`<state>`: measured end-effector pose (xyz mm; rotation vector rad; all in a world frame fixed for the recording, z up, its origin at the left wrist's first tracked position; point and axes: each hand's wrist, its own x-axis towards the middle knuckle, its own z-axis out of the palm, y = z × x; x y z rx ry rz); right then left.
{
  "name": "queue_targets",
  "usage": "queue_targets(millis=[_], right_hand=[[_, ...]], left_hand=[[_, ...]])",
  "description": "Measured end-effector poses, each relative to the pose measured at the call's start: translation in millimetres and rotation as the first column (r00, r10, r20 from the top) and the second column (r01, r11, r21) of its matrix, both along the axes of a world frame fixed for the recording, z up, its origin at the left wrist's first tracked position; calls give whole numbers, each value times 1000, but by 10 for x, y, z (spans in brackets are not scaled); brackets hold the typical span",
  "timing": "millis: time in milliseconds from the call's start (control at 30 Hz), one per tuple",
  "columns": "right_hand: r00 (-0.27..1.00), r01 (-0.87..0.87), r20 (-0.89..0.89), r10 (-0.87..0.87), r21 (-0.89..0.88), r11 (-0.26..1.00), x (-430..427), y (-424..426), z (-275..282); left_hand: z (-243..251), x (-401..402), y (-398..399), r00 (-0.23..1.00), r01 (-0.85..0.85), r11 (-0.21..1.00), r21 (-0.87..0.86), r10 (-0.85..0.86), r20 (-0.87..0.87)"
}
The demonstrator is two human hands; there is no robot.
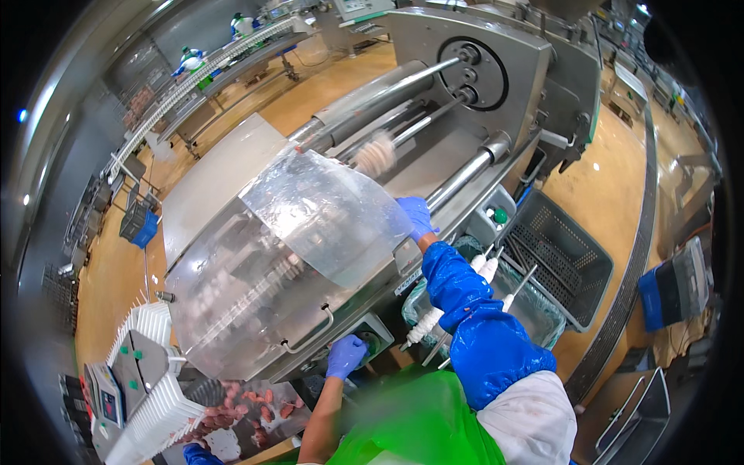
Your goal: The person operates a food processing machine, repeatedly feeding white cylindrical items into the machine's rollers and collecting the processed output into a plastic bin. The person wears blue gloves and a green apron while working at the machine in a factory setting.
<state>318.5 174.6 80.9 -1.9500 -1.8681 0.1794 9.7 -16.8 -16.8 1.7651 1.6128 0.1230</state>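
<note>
A large stainless-steel food-processing machine lies before me, with steel rods running from a round plate on its end housing. My right hand, in a purple glove, is at the edge of a clear plastic sheet beside the front rail; whether it grips the sheet or the rail I cannot tell. A pale wound casing is on one rod. My left hand, gloved alike, is at a control on the machine's front panel, fingers curled and partly hidden. A clear cover with a handle spans the machine's left part.
At right, a lined tub holds rods with white casings, beside a grey perforated crate. Lower left, sausage-like meat pieces lie near a white slatted conveyor and another blue-sleeved, gloved hand. People stand at a far conveyor line.
</note>
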Motion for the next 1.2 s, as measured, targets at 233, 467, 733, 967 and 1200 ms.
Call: queue_targets(millis=[233,467,733,967,1200], right_hand=[[1000,-8,28,5,124,992,-5,-23,-25],[998,-19,70,11,113,993,-10,9,-73],[999,-6,54,-3,175,985,59,45,-263],[995,-28,97,12,168,985,38,39,-175],[997,-57,51,51,128,990,22,12,-136]], left_hand=[[-16,-7,10,996,-68,995,-77,73,61],[99,27,-2,997,-28,1000,1,28,68],[39,26,-57,998,42,992,123,-37,-46],[66,10,-11,1000,7,1000,-1,-8,-21],[-25,-15,-54,993,-37,999,-15,39,116]])
